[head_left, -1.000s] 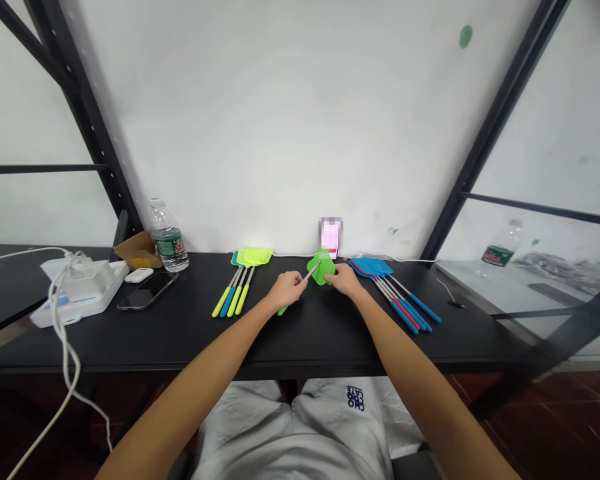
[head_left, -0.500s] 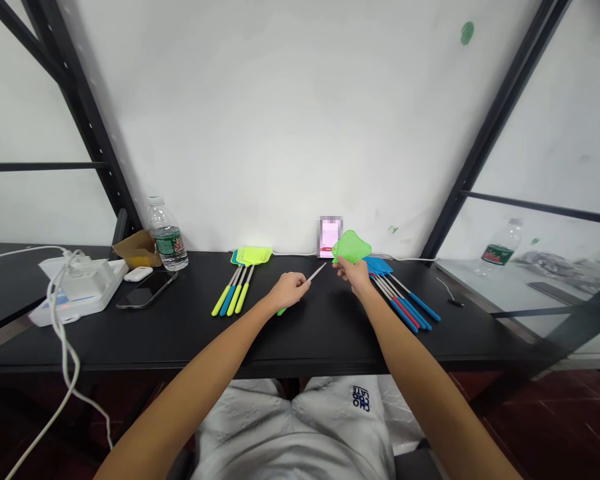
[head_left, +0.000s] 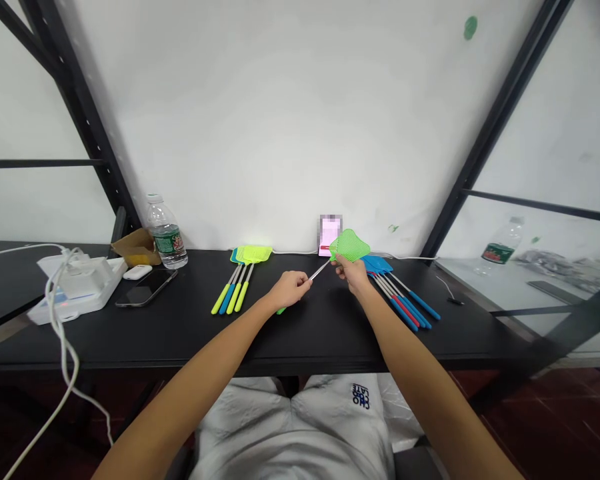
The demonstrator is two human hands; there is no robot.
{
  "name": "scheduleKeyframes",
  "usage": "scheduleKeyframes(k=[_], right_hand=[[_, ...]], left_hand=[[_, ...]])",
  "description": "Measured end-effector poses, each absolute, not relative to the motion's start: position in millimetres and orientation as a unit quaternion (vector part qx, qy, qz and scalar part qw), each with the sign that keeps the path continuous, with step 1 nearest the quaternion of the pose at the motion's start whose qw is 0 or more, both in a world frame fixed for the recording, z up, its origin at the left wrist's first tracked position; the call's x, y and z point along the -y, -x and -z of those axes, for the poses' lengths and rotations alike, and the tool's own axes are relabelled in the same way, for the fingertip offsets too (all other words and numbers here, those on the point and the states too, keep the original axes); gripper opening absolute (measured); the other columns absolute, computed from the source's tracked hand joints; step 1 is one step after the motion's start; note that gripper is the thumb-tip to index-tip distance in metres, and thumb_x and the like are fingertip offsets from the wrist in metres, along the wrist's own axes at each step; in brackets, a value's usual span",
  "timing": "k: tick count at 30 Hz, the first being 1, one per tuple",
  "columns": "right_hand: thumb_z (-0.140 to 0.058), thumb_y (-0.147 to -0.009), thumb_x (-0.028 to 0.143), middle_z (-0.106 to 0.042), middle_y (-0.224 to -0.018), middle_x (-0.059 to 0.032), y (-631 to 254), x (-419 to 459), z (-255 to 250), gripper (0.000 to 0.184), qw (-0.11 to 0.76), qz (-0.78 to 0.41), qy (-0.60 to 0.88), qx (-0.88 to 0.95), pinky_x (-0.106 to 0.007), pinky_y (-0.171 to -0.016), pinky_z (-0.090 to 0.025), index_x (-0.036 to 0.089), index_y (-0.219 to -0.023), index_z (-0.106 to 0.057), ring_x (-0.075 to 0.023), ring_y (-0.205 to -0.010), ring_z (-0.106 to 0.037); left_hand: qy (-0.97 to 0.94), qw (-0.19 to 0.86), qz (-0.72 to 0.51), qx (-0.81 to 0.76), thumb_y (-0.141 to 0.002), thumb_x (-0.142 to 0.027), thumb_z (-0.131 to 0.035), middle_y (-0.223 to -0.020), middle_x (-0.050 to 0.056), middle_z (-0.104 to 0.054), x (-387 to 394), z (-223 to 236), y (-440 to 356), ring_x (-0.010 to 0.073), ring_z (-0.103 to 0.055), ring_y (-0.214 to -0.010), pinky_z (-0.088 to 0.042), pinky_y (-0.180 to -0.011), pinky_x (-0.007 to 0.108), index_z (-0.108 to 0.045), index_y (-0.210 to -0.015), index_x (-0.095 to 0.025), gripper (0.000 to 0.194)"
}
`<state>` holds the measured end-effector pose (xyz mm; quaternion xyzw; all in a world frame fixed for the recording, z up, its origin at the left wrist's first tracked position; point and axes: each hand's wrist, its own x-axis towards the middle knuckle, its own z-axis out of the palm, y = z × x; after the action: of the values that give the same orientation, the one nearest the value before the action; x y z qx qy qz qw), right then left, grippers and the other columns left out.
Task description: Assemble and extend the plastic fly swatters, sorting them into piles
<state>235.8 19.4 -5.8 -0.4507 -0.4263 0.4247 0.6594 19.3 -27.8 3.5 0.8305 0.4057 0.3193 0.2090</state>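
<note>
A green plastic fly swatter [head_left: 350, 245] is held up over the black table, its thin metal shaft [head_left: 320, 269] running between my two hands. My left hand [head_left: 290, 289] grips the handle end, with a green tip [head_left: 281, 311] showing below the fist. My right hand [head_left: 349, 272] pinches the shaft just under the mesh head. To the left of my left hand lies a stack of yellow and blue swatters [head_left: 253, 255]. Right of my right hand lies a fan of blue swatters [head_left: 377, 265] with blue and red handles.
A phone on a stand [head_left: 330, 235] with a blurred screen leans at the wall. At the left are a water bottle [head_left: 166, 235], a smartphone [head_left: 146, 287], an earbud case [head_left: 137, 272], a white power strip [head_left: 80, 293] and tangled white cables [head_left: 60, 347].
My right hand has lifted the green swatter head off the table, up and to the right, and the shaft now stretches between my hands. My left hand has barely moved.
</note>
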Motion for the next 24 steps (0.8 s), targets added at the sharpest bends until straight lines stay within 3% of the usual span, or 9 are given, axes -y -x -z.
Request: scheduleKeyframes(k=[24], right_hand=[[-0.071, -0.071, 0.027, -0.064, -0.061, -0.0041, -237.0, -21.0, 6.0, 0.017, 0.647, -0.424, 0.479, 0.415, -0.019, -0.033, -0.024, 0.014, -0.070, -0.059, -0.0069, -0.040, -0.045]], left_hand=[[-0.836, 0.207, -0.306, -0.405, -0.087, -0.042, -0.048, -0.059, 0.000, -0.061, 27.4, -3.2, -17.9, 0.0125, -0.052, -0.058, -0.035, -0.055, 0.023, -0.061, -0.068, -0.017, 0.034]])
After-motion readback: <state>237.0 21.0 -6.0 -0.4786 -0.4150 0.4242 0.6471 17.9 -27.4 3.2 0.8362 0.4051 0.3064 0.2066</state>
